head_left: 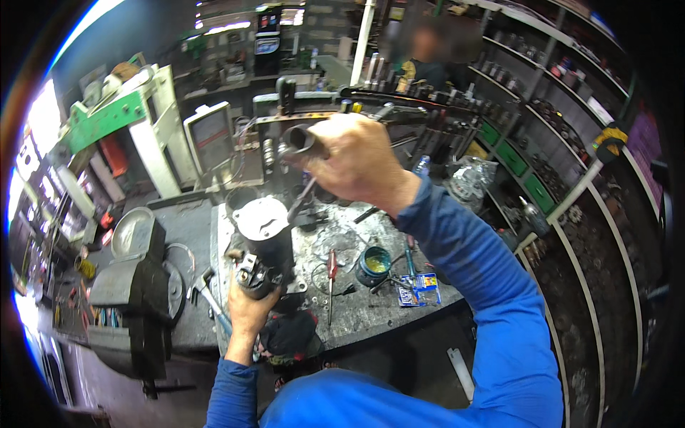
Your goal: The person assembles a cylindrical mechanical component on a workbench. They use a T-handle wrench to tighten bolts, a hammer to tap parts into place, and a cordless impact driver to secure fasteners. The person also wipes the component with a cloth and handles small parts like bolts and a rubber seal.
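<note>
My right hand point(353, 158) is raised over the bench, its fingers wrapped round a dark metal tube point(305, 140) whose round end points left. A thin curved metal rod point(303, 198) shows below that fist; whether it joins the tube I cannot tell. Low at the bench's near side, my left hand point(248, 314) grips a dark cylindrical motor part point(255, 278) with metal terminals on its end. Directly behind it stands a large dark cylinder with a pale round top point(262, 218).
On the bench point(357, 314) lie a red-handled screwdriver point(332, 267), a jar of yellowish grease point(374, 264), a blue packet point(419, 291) and a hammer point(208, 296). A bench vise point(132, 307) stands left. Loaded shelves point(542, 107) line the right; a person point(427, 64) is beyond.
</note>
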Demonstrator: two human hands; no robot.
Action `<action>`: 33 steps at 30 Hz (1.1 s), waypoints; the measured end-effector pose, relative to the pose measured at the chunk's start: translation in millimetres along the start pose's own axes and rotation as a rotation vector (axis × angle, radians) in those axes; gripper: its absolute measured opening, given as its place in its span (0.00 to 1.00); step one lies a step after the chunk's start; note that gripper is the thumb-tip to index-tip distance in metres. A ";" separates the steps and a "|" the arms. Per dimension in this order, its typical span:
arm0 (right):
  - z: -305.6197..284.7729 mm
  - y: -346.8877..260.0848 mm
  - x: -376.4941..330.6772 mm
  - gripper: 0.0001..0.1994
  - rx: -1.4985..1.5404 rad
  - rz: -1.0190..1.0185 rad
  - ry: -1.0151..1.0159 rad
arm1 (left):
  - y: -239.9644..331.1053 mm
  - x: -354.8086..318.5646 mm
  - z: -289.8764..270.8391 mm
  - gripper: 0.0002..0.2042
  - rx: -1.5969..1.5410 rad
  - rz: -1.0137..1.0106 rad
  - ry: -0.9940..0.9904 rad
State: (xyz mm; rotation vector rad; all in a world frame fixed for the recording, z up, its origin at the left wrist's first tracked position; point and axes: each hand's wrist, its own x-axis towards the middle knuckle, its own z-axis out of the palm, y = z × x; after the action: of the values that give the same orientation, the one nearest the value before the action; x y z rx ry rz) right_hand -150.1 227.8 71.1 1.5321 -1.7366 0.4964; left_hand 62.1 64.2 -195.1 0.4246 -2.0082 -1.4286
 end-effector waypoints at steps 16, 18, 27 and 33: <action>12.0 -19.4 45.2 0.17 -0.208 -0.113 -0.226 | -7.5 2.2 0.6 0.46 -0.002 -0.017 -0.042; 11.1 -22.3 46.0 0.15 -0.193 -0.147 -0.216 | -6.9 3.8 1.0 0.45 -0.062 -0.073 -0.061; 6.8 -47.9 44.2 0.15 -0.304 0.096 -0.243 | 6.4 4.6 -0.7 0.43 -0.121 -0.066 -0.064; 3.3 -45.4 54.1 0.13 -0.313 0.051 -0.355 | 5.3 5.2 -1.9 0.45 -0.022 0.050 -0.022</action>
State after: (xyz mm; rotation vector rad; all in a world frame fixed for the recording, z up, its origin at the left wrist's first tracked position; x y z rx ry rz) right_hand -107.3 179.9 100.7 1.4106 -2.0134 -0.0329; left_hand 60.0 61.7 -188.2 0.3485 -2.0048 -1.4292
